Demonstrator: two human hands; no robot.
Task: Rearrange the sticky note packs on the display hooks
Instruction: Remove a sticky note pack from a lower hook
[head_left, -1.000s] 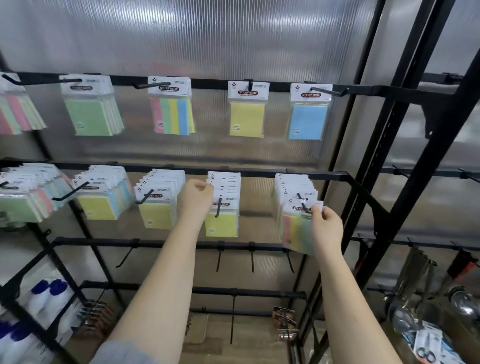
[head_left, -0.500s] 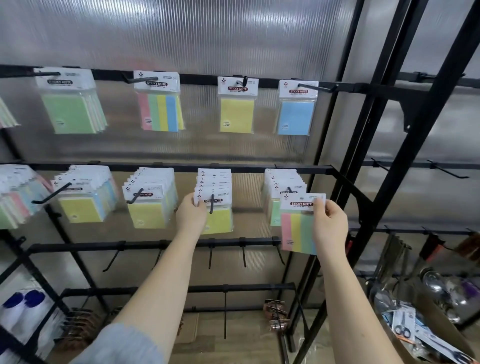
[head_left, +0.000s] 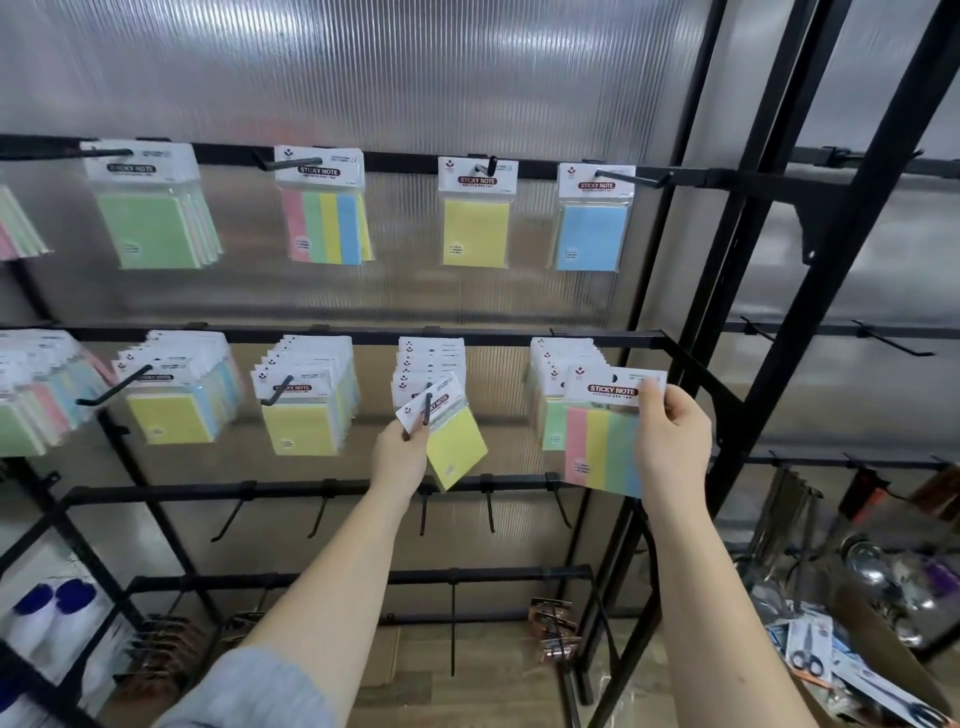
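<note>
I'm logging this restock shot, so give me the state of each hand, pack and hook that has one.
left hand: pinches the header of the yellow pack.
yellow pack: tilted, its header at the hook's tip.
right hand: holds the striped pack.
striped pack: off its hook, upright in front of that hook's stack.
top-row blue pack: hanging.
top-row yellow pack: hanging.
lower-rail hooks: bare.

Bright, even light with glare streaks on the ribbed wall panel (head_left: 363, 67); wide-angle edges bend and blur.
</note>
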